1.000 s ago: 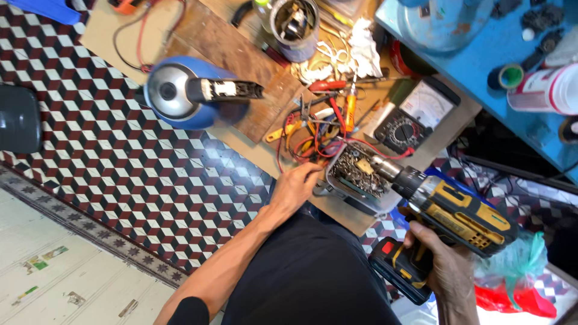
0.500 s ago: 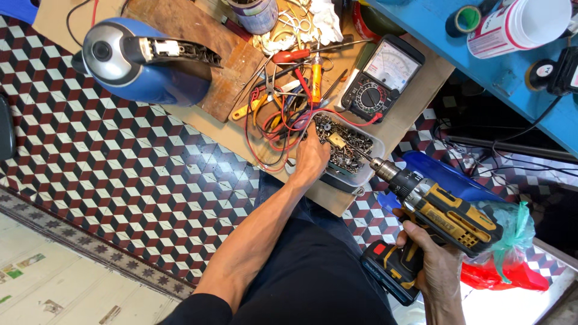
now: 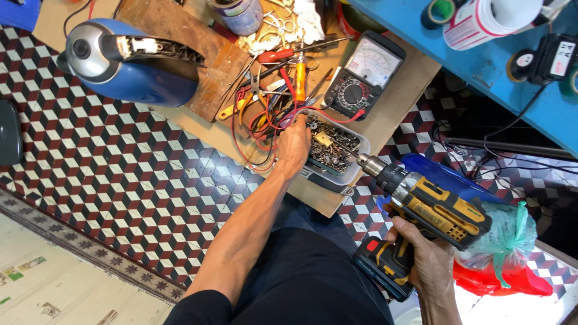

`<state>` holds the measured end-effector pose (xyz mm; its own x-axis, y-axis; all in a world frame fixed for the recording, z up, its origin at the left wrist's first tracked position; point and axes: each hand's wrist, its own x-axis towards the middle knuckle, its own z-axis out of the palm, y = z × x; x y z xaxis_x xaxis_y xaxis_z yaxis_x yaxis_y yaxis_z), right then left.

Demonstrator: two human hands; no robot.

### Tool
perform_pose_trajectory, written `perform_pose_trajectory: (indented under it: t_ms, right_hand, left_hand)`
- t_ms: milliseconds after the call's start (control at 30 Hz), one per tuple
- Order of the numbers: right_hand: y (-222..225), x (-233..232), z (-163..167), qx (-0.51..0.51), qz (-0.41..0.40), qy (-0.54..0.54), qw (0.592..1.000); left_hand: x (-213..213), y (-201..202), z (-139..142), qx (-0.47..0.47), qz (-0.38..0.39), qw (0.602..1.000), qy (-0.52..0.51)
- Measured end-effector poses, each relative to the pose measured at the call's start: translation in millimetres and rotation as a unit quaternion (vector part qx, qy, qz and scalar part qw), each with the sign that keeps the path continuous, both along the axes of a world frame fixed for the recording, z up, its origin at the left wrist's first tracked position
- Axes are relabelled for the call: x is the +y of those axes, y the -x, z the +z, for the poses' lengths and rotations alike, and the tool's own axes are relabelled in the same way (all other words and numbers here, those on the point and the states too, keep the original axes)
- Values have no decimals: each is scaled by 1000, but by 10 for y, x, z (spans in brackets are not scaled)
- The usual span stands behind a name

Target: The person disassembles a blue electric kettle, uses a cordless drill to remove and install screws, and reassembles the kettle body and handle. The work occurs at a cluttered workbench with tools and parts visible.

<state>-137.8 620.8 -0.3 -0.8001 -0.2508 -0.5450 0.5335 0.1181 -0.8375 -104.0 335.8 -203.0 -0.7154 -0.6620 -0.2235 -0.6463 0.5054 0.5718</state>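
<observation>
The left hand (image 3: 295, 142) dips its fingers into the screw tray (image 3: 355, 161); whether they pinch anything is hidden. The right hand (image 3: 428, 260) is clamped on the drill (image 3: 430, 207), whose long axis points up-left at the tray.

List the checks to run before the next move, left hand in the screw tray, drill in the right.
1. Left hand in the tray of screws: ok, fingers down among the parts.
2. Screw actually picked: cannot tell, fingertips hidden.
3. Right hand gripping the drill: ok, wrapped round the handle.
4. Drill tip clear of the left hand: ok, it points at the tray's edge, apart from the fingers.
5. Red wires clear of the tray: not ok, they lie right beside the left hand.
6. Meter out of the way: ok, beyond the tray.
</observation>
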Motion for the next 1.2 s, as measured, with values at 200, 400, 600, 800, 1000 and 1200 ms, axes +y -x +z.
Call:
perform_pose_trajectory:
  t_ms: [200, 400, 600, 800, 1000, 1200]
  right_hand:
    - [64, 79, -49, -16, -13, 4, 1000]
    - [90, 161, -109, -28, -28, 11, 999]
    - [94, 218, -153, -24, -15, 14, 1000]
    - [102, 232, -154, -19, -20, 1, 1000]
    - [104, 219, -128, -20, -20, -3, 1000]
    - [91, 198, -128, -17, -21, 8, 1000]
  left_hand:
    - [34, -12, -65, 19, -6, 1000, 17]
    - [66, 12, -95, 19, 11, 999, 44]
    - [95, -17, -3, 74, -6, 997, 39]
    - [85, 72, -7, 65, -45, 995, 63]
    - [63, 143, -114, 21, -61, 994, 86]
    - [-60, 150, -190, 22, -149, 977, 147]
